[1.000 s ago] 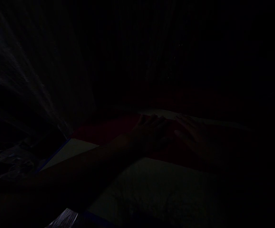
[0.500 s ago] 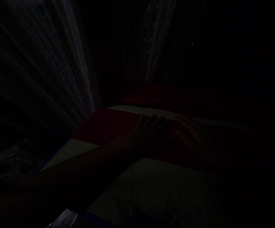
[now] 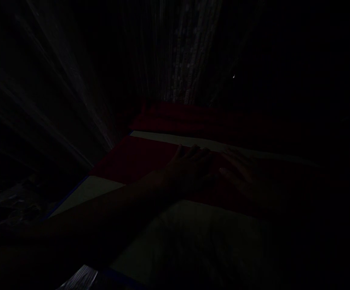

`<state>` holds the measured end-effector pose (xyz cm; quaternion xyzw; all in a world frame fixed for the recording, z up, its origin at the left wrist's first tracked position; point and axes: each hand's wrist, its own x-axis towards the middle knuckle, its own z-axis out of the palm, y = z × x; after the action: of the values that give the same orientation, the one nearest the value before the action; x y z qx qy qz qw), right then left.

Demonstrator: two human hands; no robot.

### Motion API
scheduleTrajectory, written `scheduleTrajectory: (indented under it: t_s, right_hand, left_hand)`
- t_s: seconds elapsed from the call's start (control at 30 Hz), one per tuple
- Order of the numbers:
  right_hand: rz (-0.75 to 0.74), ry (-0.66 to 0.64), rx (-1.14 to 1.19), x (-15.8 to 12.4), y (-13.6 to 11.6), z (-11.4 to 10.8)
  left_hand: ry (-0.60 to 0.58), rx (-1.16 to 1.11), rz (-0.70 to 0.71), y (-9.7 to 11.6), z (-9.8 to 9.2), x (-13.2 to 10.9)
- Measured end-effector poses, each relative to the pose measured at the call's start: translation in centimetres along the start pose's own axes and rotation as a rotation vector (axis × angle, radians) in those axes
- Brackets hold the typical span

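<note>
The view is very dark. A cloth [image 3: 120,161] with broad red and pale bands and a blue edge lies spread out flat in front of me. My left hand [image 3: 188,171] rests on the red band near the middle, palm down with fingers spread toward the far pale strip. To its right, my right hand [image 3: 241,169] is at the same band, fingers stretched out and apart. Neither hand shows anything held. Whether the right palm presses on the cloth cannot be made out, and its wrist fades into shadow.
Dark red fabric [image 3: 175,117] lies beyond the cloth. Pale hanging strands or threads [image 3: 190,56] show dimly at the back. Others [image 3: 81,88] slant along the left. A crumpled shiny heap [image 3: 17,201] is at the lower left.
My right hand has shifted slightly left, closer to my left hand. My left hand has stayed in place. The view has become darker at the left, and the far red fabric shows more.
</note>
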<state>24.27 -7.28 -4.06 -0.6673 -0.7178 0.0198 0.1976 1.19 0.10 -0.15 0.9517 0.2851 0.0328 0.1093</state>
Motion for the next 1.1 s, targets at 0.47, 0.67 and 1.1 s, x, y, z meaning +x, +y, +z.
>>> scheduleTrajectory:
  t_s: [0.47,0.67,1.1]
  right_hand:
    - [-0.001,-0.007,-0.015,-0.04,0.0,-0.02]
    - [-0.021,0.055,-0.029,-0.06,0.17,-0.09]
    - [-0.006,-0.039,-0.041,0.08,0.06,0.12]
  left_hand:
    - [-0.023,-0.005,-0.011,0.13,-0.18,0.06]
    - [-0.015,0.014,-0.004,0.13,-0.11,0.02]
    - [-0.009,0.003,0.008,-0.12,0.14,0.2]
